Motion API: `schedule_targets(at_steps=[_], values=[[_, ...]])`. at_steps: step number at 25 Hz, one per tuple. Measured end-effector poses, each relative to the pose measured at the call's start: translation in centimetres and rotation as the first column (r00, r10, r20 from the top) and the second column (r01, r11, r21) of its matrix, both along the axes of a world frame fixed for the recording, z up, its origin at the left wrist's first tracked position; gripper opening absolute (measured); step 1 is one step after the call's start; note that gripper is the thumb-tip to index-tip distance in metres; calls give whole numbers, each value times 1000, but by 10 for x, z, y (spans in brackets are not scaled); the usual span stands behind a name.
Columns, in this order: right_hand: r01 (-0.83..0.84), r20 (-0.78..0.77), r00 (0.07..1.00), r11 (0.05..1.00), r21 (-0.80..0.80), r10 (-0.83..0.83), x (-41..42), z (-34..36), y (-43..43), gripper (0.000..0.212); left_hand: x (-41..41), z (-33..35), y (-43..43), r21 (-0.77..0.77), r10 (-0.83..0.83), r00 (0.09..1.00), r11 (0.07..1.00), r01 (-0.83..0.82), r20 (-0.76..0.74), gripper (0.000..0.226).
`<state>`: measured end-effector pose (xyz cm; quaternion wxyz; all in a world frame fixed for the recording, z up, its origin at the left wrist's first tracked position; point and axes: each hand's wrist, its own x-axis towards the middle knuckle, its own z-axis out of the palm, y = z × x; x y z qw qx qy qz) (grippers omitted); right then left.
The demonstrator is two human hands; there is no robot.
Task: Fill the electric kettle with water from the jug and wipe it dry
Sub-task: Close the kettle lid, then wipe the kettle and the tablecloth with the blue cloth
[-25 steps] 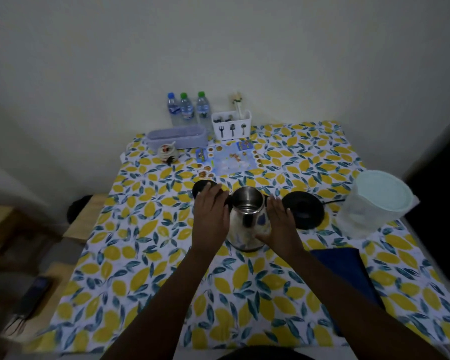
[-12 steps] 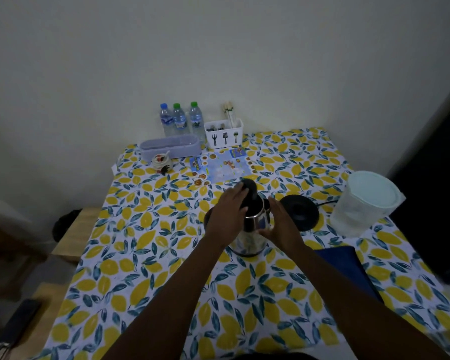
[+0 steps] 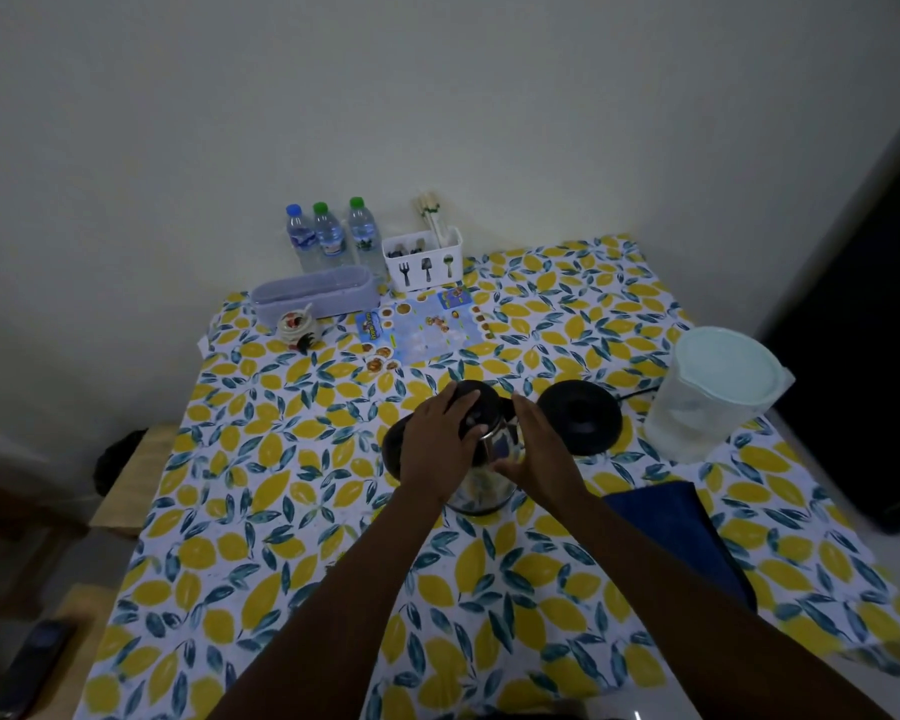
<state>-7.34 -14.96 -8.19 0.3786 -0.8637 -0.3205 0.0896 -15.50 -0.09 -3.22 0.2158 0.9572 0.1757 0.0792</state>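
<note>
A steel electric kettle (image 3: 481,485) stands on the lemon-print tablecloth near the table's middle. Its black lid (image 3: 481,393) sits tipped over the top opening, and whether it is fully down is hidden. My left hand (image 3: 440,441) lies over the lid with the fingers curled on it. My right hand (image 3: 536,452) grips the kettle's right side. The black kettle base (image 3: 580,415) lies just right of the kettle. Further right stands a clear jug (image 3: 707,407) of water with a pale lid. A folded blue cloth (image 3: 681,537) lies in front of the base.
Three water bottles (image 3: 328,236), a white cutlery caddy (image 3: 424,262), a lilac box (image 3: 315,298), a small ornament (image 3: 297,330) and a printed card (image 3: 427,324) line the back. The base's cord (image 3: 637,394) runs toward the jug. A wooden bench (image 3: 126,485) stands left of the table.
The kettle stood open with its lid swung back to the left. My left hand has brought the lid up and over onto the opening, while my right hand kept holding the body.
</note>
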Motion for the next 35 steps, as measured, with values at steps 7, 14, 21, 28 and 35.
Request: schedule_targets(at_steps=[7,14,21,28,35], values=[[-53,185,980,994,-98,70,0,-8,-29,94,7,6,-12,181,-109,988,975,129,-113,49],[83,254,967,927,-365,14,-8,-48,-130,84,-8,-48,-93,256,-346,938,905,341,-26,42],[145,-13,978,726,-673,-207,-20,-103,-216,67,-9,-109,-145,-29,-444,826,886,464,-347,50],[224,110,974,745,-628,-200,-9,-110,-222,46,-5,-119,-163,-127,-446,819,893,431,-362,48],[217,115,976,860,-462,-185,10,-108,-220,35,0,-108,-157,-86,-412,887,911,403,-208,44]])
